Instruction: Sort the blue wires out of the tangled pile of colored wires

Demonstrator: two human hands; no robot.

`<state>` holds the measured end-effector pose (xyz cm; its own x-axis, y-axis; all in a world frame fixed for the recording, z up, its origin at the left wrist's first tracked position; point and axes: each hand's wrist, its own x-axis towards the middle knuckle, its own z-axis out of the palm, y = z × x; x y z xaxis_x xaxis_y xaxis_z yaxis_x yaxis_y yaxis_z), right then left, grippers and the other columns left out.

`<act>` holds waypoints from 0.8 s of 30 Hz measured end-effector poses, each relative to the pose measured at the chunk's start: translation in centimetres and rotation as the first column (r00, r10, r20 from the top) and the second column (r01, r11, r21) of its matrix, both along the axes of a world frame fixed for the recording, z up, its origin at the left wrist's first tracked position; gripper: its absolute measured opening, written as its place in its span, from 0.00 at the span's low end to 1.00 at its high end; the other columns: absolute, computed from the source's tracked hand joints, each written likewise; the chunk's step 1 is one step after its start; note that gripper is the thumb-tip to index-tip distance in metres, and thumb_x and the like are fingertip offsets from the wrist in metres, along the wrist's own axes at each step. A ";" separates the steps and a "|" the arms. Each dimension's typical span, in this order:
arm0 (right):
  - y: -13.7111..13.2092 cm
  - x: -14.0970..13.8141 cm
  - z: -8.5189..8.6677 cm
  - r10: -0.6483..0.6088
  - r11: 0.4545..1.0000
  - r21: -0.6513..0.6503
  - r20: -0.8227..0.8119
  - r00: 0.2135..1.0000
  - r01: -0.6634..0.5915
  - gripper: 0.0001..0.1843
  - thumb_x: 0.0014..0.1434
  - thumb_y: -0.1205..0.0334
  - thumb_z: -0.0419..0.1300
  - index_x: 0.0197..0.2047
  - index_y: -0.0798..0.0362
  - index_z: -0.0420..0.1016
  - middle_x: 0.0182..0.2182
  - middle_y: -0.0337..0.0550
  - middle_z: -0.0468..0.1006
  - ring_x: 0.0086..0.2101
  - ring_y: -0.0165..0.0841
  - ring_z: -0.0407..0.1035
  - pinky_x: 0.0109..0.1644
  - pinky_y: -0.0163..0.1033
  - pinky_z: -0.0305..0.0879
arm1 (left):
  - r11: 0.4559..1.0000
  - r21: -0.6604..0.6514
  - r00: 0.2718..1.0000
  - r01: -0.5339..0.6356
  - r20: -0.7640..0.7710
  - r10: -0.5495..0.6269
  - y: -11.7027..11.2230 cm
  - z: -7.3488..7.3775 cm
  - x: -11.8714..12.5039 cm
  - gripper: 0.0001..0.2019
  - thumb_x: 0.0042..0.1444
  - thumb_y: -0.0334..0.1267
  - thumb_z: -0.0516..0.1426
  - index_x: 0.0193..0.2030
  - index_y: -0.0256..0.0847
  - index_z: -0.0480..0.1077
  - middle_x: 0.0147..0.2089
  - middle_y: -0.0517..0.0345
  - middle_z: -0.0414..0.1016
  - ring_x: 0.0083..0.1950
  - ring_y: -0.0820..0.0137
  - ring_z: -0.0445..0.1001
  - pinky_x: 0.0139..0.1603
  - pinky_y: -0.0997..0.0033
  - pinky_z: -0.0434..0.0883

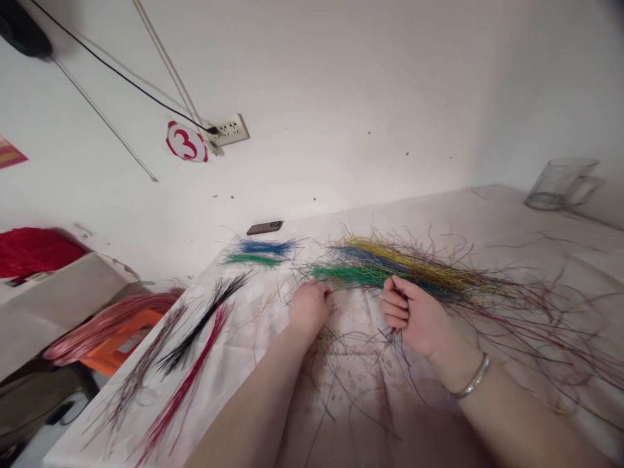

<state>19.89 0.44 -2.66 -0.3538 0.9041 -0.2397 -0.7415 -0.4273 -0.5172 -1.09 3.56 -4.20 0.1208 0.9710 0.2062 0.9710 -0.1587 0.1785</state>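
My right hand (409, 315) is closed in a fist, with a few thin dark wire-like strands (396, 337) poking out below its fingers. My left hand (311, 307) has its fingers curled inward at the near edge of a green strand bundle (348, 273); whatever is in its grip is hidden. Just beyond both hands lies a large pile of strands, with a yellow bundle (385, 250) and a blue bundle (374, 259) behind the green. Loose dark strands (336, 344) are scattered on the cloth between my forearms.
On the left of the cloth-covered table (234, 390) lie black (202, 325), red (195, 383), purplish (141, 374), small blue (266, 247) and small green bundles (251, 260). A phone (264, 227) rests near the wall. A glass mug (558, 185) stands far right. An orange stool (117, 344) bears pink strands.
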 end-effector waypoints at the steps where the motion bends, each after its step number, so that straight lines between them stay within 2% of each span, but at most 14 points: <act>1: 0.0 0.0 0.0 0.001 1.000 0.001 0.004 1.000 -0.001 0.10 0.53 0.61 0.61 0.25 0.55 0.65 0.15 0.27 0.48 0.15 0.20 0.40 0.15 0.27 0.38 | 1.000 -0.004 1.000 0.005 0.001 -0.005 -0.1 0.1 0.0 0.07 0.54 0.35 0.55 0.29 0.42 0.74 0.33 0.54 0.74 0.39 0.65 0.71 0.40 0.67 0.65; 7: 0.0 0.0 -0.2 0.002 1.000 -0.001 0.011 1.000 -0.002 0.09 0.53 0.61 0.60 0.25 0.55 0.65 0.15 0.27 0.48 0.15 0.20 0.41 0.15 0.27 0.37 | 0.999 0.014 0.998 0.047 0.044 -0.047 -0.7 0.7 0.4 0.13 0.60 0.39 0.49 0.33 0.43 0.75 0.34 0.54 0.75 0.39 0.65 0.71 0.39 0.69 0.64; 12: 0.1 -0.1 -0.5 0.012 1.000 -0.011 0.000 1.000 -0.012 0.09 0.54 0.62 0.60 0.26 0.55 0.65 0.15 0.27 0.49 0.15 0.20 0.41 0.15 0.27 0.38 | 0.992 -0.035 0.989 0.120 0.095 -0.116 -0.6 0.3 0.7 0.10 0.56 0.37 0.53 0.39 0.44 0.75 0.34 0.57 0.77 0.36 0.67 0.72 0.35 0.71 0.64; 19: 0.2 -0.2 -0.6 0.013 1.000 -0.014 0.020 1.000 -0.012 0.09 0.55 0.61 0.59 0.26 0.55 0.66 0.15 0.27 0.49 0.15 0.20 0.42 0.15 0.27 0.38 | 0.958 -0.058 0.953 0.281 0.139 -0.271 -1.1 0.6 1.5 0.10 0.56 0.35 0.53 0.36 0.43 0.76 0.35 0.58 0.77 0.37 0.69 0.72 0.37 0.72 0.64; 24: 0.2 -0.3 -0.8 0.015 1.000 -0.019 0.015 1.000 -0.015 0.10 0.56 0.61 0.58 0.26 0.55 0.66 0.15 0.27 0.49 0.15 0.20 0.42 0.14 0.27 0.39 | 0.906 -0.040 0.897 0.422 0.161 -0.411 -1.7 1.0 2.0 0.10 0.59 0.41 0.53 0.33 0.42 0.74 0.33 0.57 0.75 0.36 0.70 0.71 0.37 0.73 0.64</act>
<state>19.60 0.61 -3.41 -0.3638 0.8940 -0.2617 -0.7272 -0.4481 -0.5200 0.96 1.88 -3.21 0.4917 0.8510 0.1843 0.7811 -0.5246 0.3386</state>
